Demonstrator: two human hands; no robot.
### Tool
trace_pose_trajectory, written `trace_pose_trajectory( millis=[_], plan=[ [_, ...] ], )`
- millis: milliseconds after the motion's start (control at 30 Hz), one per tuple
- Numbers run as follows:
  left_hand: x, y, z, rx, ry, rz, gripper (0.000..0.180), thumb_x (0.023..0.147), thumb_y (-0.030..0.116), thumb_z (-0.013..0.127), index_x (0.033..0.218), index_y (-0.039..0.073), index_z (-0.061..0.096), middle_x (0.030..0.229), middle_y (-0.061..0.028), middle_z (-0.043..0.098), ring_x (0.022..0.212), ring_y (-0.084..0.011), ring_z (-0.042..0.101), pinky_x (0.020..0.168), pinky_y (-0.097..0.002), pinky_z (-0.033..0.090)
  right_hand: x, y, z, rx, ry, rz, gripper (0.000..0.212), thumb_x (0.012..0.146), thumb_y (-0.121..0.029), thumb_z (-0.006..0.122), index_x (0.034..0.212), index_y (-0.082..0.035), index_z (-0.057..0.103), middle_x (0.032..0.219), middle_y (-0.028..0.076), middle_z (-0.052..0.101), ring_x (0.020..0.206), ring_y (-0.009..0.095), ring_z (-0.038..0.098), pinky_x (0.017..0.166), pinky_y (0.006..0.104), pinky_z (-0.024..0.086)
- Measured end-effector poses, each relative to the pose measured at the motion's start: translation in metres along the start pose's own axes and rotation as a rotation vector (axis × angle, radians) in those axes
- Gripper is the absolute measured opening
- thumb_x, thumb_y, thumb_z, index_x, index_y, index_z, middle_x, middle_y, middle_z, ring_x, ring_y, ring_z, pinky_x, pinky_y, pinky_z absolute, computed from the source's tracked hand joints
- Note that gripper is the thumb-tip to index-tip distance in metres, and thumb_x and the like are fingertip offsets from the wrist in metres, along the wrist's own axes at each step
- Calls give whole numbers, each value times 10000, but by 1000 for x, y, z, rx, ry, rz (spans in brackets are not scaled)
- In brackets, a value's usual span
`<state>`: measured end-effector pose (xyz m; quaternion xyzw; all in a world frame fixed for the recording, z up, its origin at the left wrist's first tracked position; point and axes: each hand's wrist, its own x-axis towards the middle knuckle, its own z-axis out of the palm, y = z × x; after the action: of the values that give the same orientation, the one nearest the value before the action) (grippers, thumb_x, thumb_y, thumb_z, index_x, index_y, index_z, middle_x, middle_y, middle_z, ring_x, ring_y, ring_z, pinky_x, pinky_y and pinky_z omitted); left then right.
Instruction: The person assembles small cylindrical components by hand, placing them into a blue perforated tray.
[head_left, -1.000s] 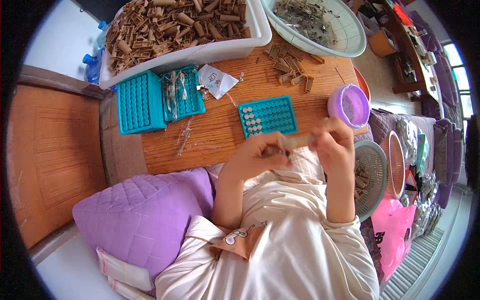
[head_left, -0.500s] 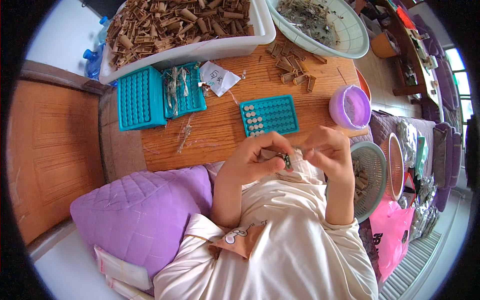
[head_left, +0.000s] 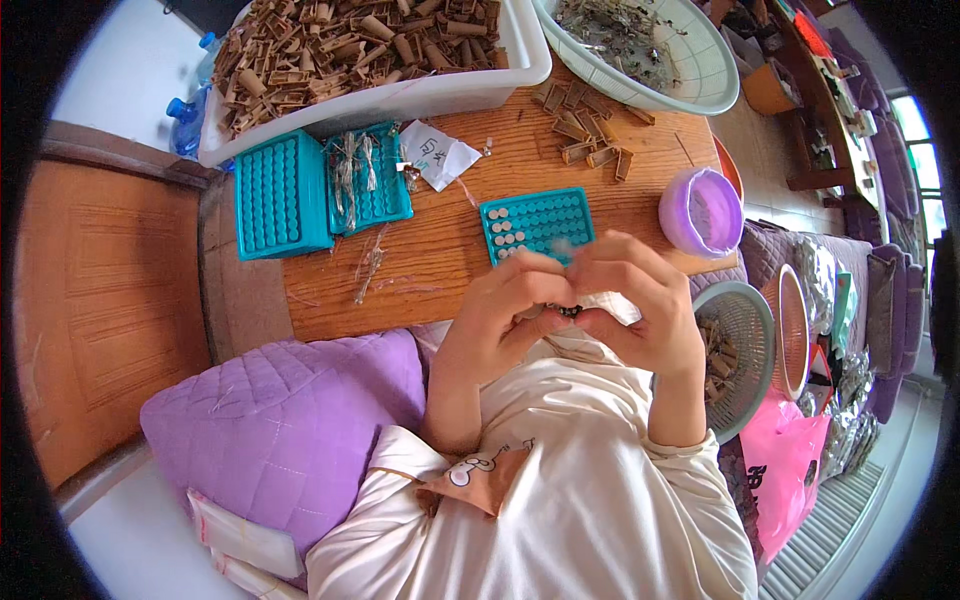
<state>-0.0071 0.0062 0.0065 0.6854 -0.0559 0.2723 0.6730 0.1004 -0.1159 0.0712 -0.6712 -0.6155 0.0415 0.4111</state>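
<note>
My left hand (head_left: pixel 500 318) and my right hand (head_left: pixel 632 300) are pressed together close to my chest, fingers curled around a small dark piece (head_left: pixel 566 310) pinched between them. A bit of white material (head_left: pixel 612 306) shows under my right fingers. Just beyond the hands lies a teal perforated tray (head_left: pixel 537 222) on the wooden table (head_left: pixel 440 250), with several holes at its near left filled by pale plugs.
Two more teal trays (head_left: pixel 283 195) with wire bits sit at the left, beside a paper scrap (head_left: pixel 437 153). A white tub of brown tubes (head_left: pixel 370 45), a white basin (head_left: pixel 650 50), a purple cup (head_left: pixel 700 210), a mesh basket (head_left: pixel 735 355) and a purple cushion (head_left: pixel 285 430) surround me.
My hands have drawn closer together and nearer to my chest. The thin stick held between them earlier is no longer visible; only a small dark piece shows.
</note>
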Motion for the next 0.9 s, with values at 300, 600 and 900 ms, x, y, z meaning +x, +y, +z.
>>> trace_pose_trajectory(
  millis=[300,600,900],
  plan=[
    [3,10,1,251,299,327,228,636,74,682,843,68,587,774,-56,541,622,-150,539,510,-226,421,2,-9,6,257,-98,348,204,594,-33,660,774,-51,565,682,52,555,665,215,549,686,314,445],
    [-3,3,15,-122,466,148,245,647,115,695,853,33,589,822,-82,547,683,-137,541,565,-215,428,5,-15,27,-371,314,-86,174,563,-69,644,715,-82,562,650,-12,545,630,131,531,776,362,405],
    [-5,4,14,-342,438,121,220,685,112,672,853,14,571,825,-66,530,678,-109,524,581,-205,421,4,-18,27,66,238,149,254,599,-20,660,840,-42,582,707,52,566,583,179,548,491,258,433]
  ],
)
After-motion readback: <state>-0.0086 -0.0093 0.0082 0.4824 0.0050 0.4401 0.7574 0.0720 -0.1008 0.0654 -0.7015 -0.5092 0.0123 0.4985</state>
